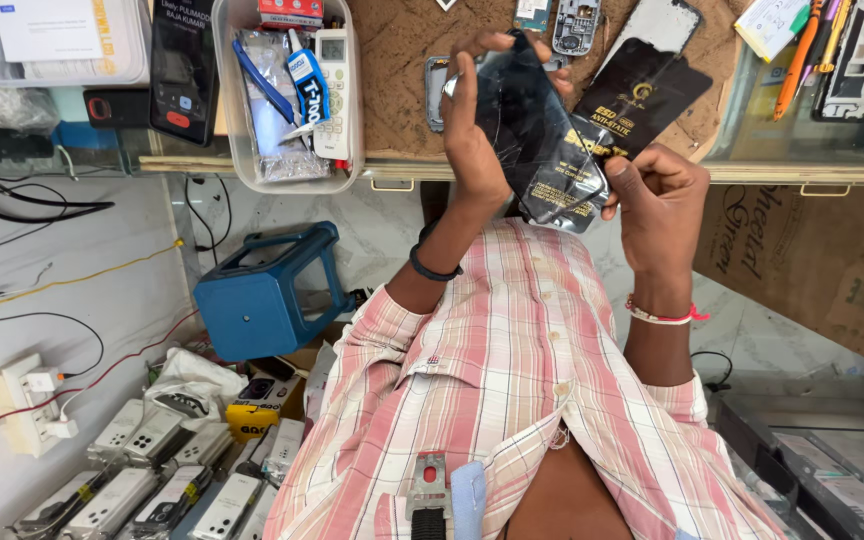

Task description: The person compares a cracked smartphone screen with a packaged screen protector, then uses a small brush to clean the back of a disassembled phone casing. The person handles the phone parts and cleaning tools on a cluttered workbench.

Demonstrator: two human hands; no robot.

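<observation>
Phone's far edge behind left hand [472, 140] fingers [487, 42]

Glossy black plastic pouch [552, 150], rough brown mat [402, 80]

Glossy black sleeve [562, 150] with gold print. Pink, white and tan checked shirt [522, 370]. Black band [432, 268] on one wrist, pink and white thread [664, 315] on the other. Bright blue stool [262, 290]. Speckled brown mat [402, 70]. Orange pens [802, 50].
</observation>
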